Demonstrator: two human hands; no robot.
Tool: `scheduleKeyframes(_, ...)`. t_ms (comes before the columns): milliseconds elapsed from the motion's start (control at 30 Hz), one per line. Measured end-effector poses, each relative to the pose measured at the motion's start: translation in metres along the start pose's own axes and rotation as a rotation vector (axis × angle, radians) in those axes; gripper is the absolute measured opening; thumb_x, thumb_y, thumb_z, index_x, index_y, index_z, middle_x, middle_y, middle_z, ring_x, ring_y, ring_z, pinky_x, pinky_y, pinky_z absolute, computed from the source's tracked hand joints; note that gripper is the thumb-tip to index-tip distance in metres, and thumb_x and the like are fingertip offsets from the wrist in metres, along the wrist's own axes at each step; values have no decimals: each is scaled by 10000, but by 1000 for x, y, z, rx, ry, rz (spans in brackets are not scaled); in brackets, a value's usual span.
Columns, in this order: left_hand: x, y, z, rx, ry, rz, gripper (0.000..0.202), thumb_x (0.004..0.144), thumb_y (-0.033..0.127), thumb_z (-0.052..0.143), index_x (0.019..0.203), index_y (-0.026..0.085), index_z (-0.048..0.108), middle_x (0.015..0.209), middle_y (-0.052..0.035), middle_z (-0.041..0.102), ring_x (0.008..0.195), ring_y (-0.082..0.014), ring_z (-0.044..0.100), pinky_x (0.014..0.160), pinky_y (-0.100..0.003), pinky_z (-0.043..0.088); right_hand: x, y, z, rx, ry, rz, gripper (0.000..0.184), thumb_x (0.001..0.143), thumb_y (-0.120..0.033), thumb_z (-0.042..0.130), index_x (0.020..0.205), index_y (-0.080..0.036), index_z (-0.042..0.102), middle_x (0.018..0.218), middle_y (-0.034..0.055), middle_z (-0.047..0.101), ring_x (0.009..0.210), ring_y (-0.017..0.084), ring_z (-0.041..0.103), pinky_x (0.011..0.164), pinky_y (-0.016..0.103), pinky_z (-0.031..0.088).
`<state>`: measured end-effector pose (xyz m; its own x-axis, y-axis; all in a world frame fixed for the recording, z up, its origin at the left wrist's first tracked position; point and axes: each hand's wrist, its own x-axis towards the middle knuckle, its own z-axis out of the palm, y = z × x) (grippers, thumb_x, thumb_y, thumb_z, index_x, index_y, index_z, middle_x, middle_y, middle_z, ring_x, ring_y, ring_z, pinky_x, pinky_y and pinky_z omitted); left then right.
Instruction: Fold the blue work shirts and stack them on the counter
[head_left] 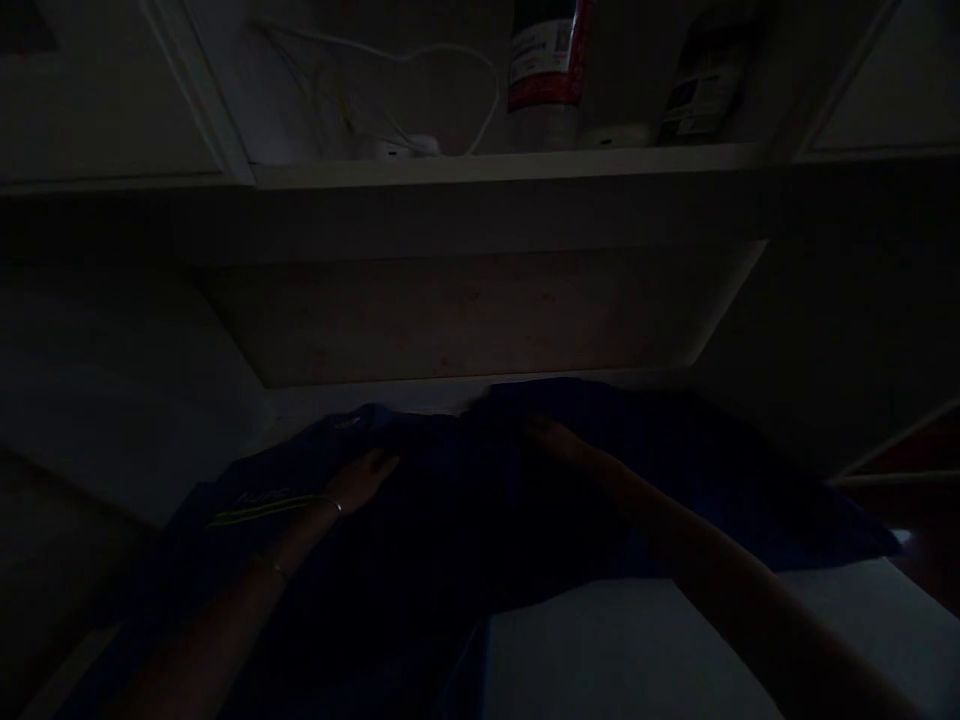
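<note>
The scene is very dark. A dark blue garment [465,520] lies spread over a pale surface [675,640]. My left hand [364,480] rests flat on the garment's left part, fingers stretched out, a thin bracelet at the wrist. A yellow-green stripe [259,508] on the cloth runs just left of it. My right hand [551,440] reaches to the garment's far middle, near a fold; its fingers look curled into the cloth, but the dark hides how.
Above, a white shelf [510,165] holds a white cable with a plug [397,145], a red-labelled container [547,60] and a dark bottle [705,85]. A recessed back panel [480,320] sits behind the surface. Reddish floor [922,450] shows at right.
</note>
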<state>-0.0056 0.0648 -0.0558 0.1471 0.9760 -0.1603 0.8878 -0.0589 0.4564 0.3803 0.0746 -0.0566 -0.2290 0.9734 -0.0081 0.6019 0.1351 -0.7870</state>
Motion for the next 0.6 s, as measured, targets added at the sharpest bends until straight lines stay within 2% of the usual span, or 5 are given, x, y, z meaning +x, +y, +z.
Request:
scheduleKeyframes(167,9,-15,11,204,19,251,613,891,536,385,1351,156,529,1421,-128,533,1301,-272,494,1118,-381,344,3,27,-5,-236,-57,-105,614,794,-226,569,1399,-151,495,1448,140,483,1340,292,421,1150,477,257)
scheduleKeyframes(267,37,-13,7,292,44,334,593,844,448,523,1396,233,488,1501,-92,444,1368,-310,399,1149,-477,272,17,21,-11,-520,-254,-217,866,692,-133,596,1506,-242,324,1558,90,327,1434,334,241,1147,603,133)
scheduleKeyframes(333,54,-11,7,363,-16,355,610,779,352,617,1377,311,506,1543,-55,384,1410,-362,314,1148,-584,195,27,14,-12,-619,-381,-206,895,689,-155,619,1510,-308,297,1555,79,335,1424,374,248,1108,676,118)
scheduleKeyframes(467,77,-10,8,309,-162,369,395,713,226,638,1094,305,705,1485,-11,474,1412,-347,309,1161,-547,188,43,12,-9,-613,-472,-269,637,733,-181,603,1362,-265,554,1377,107,556,1254,329,499,1075,523,323)
scheduleKeyframes(600,90,-19,-14,144,-216,314,289,791,373,546,995,261,717,1156,-28,713,1130,-247,611,993,-363,450,51,25,-14,-291,-348,-359,333,771,-212,554,1064,-213,713,1238,85,631,1169,252,555,1036,405,384)
